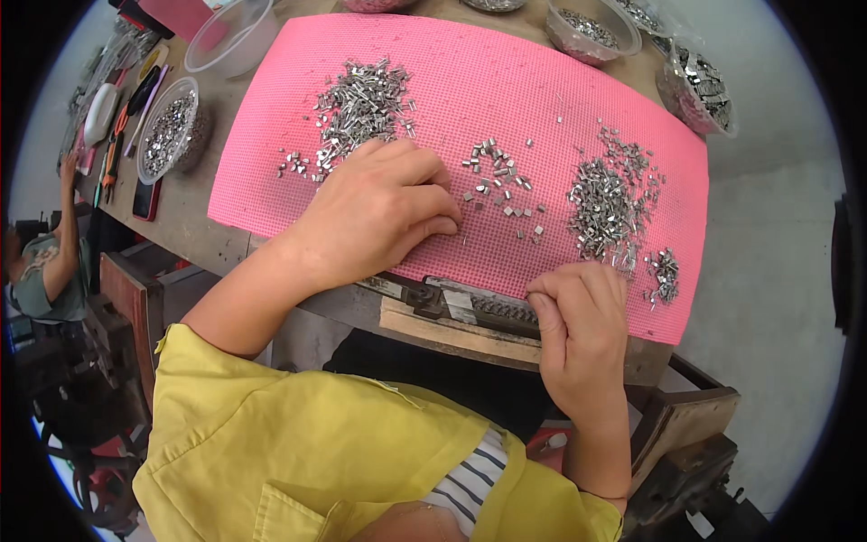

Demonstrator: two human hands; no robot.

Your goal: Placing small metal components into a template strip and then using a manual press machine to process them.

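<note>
My left hand (384, 206) is over the pink mesh mat (506, 72), its fingers curled and thumb tip drawn in near the index finger. Anything in that pinch is too small to make out. Beyond its knuckles lies a large pile of small silvery metal pins (366, 104). Loose little metal blocks (497, 172) are scattered to its right. My right hand (582, 316) is closed at the mat's near edge, thumb against bent fingers, by the right end of a dark metal toothed bar (492, 307). Just past it sits a pile of small metal pieces (603, 208).
A smaller heap of metal pieces (664, 275) lies at the mat's right. Plastic tubs of metal parts (172, 131) stand around the mat, with an empty-looking clear bowl (233, 45) at upper left. Pliers (113, 163) and a phone (146, 200) lie left. Another person (50, 262) sits far left.
</note>
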